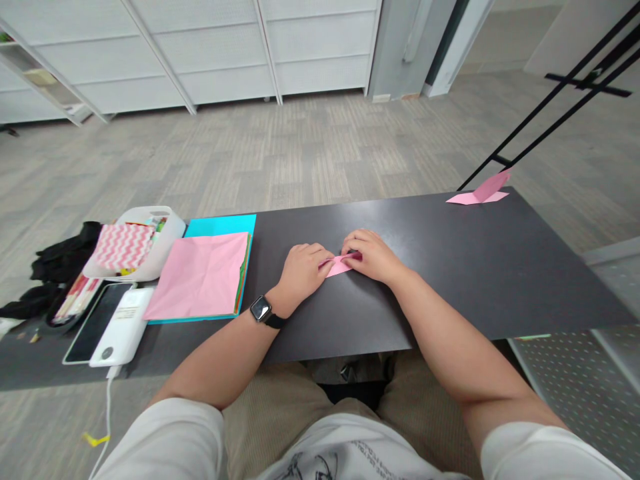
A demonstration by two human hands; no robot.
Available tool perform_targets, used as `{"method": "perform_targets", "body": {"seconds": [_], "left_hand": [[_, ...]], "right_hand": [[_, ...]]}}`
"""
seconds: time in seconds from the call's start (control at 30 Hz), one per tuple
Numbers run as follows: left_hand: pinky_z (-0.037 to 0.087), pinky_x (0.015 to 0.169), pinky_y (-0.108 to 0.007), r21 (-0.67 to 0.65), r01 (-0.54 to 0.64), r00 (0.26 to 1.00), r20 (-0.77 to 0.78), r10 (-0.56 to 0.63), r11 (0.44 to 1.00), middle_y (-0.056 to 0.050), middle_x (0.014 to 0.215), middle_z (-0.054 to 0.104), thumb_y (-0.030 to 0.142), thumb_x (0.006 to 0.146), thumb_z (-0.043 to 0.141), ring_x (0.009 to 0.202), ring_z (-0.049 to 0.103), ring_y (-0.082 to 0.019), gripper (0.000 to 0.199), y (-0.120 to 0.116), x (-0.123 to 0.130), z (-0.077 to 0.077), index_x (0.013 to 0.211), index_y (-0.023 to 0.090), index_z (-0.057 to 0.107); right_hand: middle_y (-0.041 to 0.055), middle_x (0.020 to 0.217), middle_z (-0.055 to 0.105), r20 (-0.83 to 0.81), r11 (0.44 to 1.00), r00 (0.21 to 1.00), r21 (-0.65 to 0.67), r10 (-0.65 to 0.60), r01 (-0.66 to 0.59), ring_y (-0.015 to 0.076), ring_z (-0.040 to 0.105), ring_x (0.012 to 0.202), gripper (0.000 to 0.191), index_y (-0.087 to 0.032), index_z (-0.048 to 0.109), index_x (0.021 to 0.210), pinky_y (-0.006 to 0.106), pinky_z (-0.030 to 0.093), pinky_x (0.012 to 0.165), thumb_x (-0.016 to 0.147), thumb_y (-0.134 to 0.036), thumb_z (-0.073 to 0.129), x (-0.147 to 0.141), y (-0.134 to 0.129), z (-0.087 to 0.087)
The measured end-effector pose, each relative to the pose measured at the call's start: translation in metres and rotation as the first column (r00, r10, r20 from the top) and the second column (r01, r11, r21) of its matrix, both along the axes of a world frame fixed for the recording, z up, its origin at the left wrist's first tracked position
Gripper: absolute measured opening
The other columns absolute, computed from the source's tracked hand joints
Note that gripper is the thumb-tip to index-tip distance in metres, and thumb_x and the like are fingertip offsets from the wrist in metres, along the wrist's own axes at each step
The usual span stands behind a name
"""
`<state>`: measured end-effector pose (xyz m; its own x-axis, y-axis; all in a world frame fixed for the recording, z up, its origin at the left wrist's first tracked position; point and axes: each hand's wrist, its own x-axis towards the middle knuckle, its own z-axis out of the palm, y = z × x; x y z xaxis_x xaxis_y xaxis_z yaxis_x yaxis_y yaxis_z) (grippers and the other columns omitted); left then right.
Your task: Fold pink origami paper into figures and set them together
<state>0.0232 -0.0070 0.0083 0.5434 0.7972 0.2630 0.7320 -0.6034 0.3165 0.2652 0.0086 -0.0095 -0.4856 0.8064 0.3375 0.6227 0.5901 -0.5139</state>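
Pinching opposite ends of a small, folded strip of pink paper (341,267), the bare left hand (305,272) and bare right hand (371,259) hold it at the middle of a flat, dark-grey tabletop (450,267); whether it rests on the surface, I cannot tell. Folding appears to be the step in hand. In my judgement, the next move calls for aligned edges and even pressure.

Folded paper (339,268) mid-table is pink; far R paper shape (470,198) is pink too. Table (445,267) is dk grey. L stack (200,277) has pink top, grn/orange edges, brt blue sheet (220,226) under. Far L basket (175,233) is wht, pouch (125,246) pink/wht zigzag. Near L power bank (121,330) is wht, phone (95,323) screen blk. Watch (261,309) is blk.
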Motion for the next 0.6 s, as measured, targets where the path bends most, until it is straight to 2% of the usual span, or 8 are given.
{"method": "perform_targets", "body": {"seconds": [0.1, 0.2, 0.27, 0.37, 0.43, 0.5, 0.6], "left_hand": [[0.05, 0.088, -0.04, -0.006, 0.013, 0.999, 0.031, -0.013, 1.0, -0.004, 0.101, 0.081, 0.032, 0.106, 0.068, 0.094, 0.073, -0.023, 0.015, 0.0, -0.001, -0.003, 0.102, 0.025, 0.081], [0.05, 0.086, -0.039, 0.004, 0.028, 0.996, 0.088, -0.028, 1.0, -0.003, 0.099, 0.081, 0.031, 0.105, 0.069, 0.091, 0.073, -0.022, 0.012, 0.001, -0.002, -0.005, 0.101, 0.025, 0.079], [0.05, 0.086, -0.039, 0.032, 0.018, 0.99, 0.136, -0.022, 0.999, -0.003, 0.098, 0.081, 0.028, 0.104, 0.069, 0.091, 0.072, -0.022, 0.009, 0.001, -0.004, -0.005, 0.1, 0.025, 0.077], [0.05, 0.088, -0.039, 0.093, -0.032, 0.975, 0.224, 0.01, 0.995, -0.003, 0.099, 0.079, 0.022, 0.103, 0.067, 0.092, 0.071, -0.023, 0.007, 0.001, -0.007, -0.002, 0.102, 0.024, 0.074], [0.05, 0.089, -0.038, 0.122, -0.087, 0.948, 0.316, 0.044, 0.989, -0.003, 0.101, 0.078, 0.018, 0.102, 0.066, 0.094, 0.07, -0.022, 0.009, 0.001, -0.009, 0.001, 0.105, 0.023, 0.072], [0.051, 0.089, -0.037, 0.132, -0.131, 0.907, 0.415, 0.065, 0.983, -0.004, 0.102, 0.076, 0.015, 0.101, 0.065, 0.095, 0.07, -0.022, 0.011, 0.0, -0.01, 0.003, 0.108, 0.023, 0.07], [0.053, 0.088, -0.036, 0.143, -0.148, 0.866, 0.497, 0.058, 0.979, -0.004, 0.102, 0.074, 0.016, 0.101, 0.063, 0.096, 0.07, -0.021, 0.01, -0.002, -0.009, 0.005, 0.107, 0.022, 0.068]], "right_hand": [[0.0033, 0.099, 0.073, 0.015, 1.0, 1.0, -0.023, 0.011, -0.011, 0.0238, 0.066, 0.095, 0.006, -0.025, 0.072, 0.093, 0.043, 0.047, 0.096, 0.092, -0.019, 0.073, 0.0, 0.0, -0.001], [0.0021, 0.095, 0.074, 0.003, 1.0, 1.0, -0.024, 0.009, -0.009, 0.0236, 0.067, 0.092, 0.011, -0.026, 0.071, 0.099, 0.043, 0.048, 0.095, 0.091, -0.017, 0.072, 0.001, 0.0, 0.0], [0.0043, 0.105, 0.075, -0.045, 1.0, 0.999, -0.004, -0.024, 0.023, 0.0262, 0.069, 0.101, 0.023, -0.027, 0.071, 0.112, 0.046, 0.05, 0.1, 0.091, -0.019, 0.075, 0.002, -0.001, 0.001], [0.0097, 0.127, 0.072, -0.194, 0.982, 0.965, 0.026, -0.176, 0.185, 0.0317, 0.066, 0.121, 0.047, -0.028, 0.065, 0.132, 0.054, 0.049, 0.11, 0.089, -0.031, 0.082, 0.006, 0.001, 0.002], [0.0108, 0.133, 0.071, -0.336, 0.961, 0.901, -0.06, -0.274, 0.27, 0.0321, 0.066, 0.125, 0.058, -0.029, 0.061, 0.136, 0.055, 0.051, 0.111, 0.086, -0.04, 0.086, 0.007, 0.003, 0.001], [0.0092, 0.128, 0.073, -0.473, 0.949, 0.826, -0.225, -0.306, 0.223, 0.0298, 0.07, 0.119, 0.061, -0.03, 0.058, 0.134, 0.051, 0.057, 0.104, 0.084, -0.049, 0.087, 0.005, 0.005, -0.001], [0.0056, 0.116, 0.078, -0.598, 0.913, 0.757, -0.407, -0.263, -0.004, 0.026, 0.075, 0.107, 0.059, -0.03, 0.059, 0.127, 0.046, 0.063, 0.095, 0.083, -0.057, 0.087, -0.002, 0.004, -0.004]]}}
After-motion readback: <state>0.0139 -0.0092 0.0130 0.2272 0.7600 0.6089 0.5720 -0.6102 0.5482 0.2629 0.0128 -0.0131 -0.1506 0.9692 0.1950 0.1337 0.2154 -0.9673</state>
